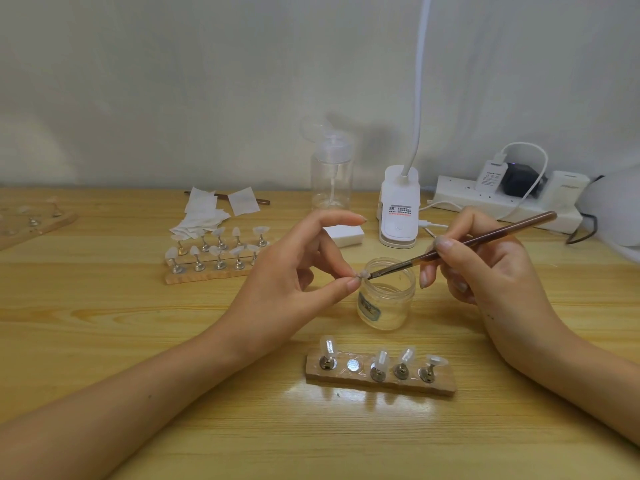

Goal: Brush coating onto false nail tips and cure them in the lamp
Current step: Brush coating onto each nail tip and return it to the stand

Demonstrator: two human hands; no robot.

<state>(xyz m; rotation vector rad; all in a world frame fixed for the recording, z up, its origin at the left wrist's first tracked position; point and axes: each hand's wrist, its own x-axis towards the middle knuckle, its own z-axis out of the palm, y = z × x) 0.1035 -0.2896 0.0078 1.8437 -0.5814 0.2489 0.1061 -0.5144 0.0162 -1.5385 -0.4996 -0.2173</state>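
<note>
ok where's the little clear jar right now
Head view, centre: the clear jar stands just behind the near wooden nail stand, between the left hand and right hand.

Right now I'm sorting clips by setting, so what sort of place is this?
Probably a home nail-art desk: a wooden strip holding false nail tips, a brush and small jar, and a clip-on lamp beside a power strip.

wood table (104,323) w/ jar (386,306), nail stand (446,383)

Lamp label (399,210), jar label (369,305), unreadable
</note>
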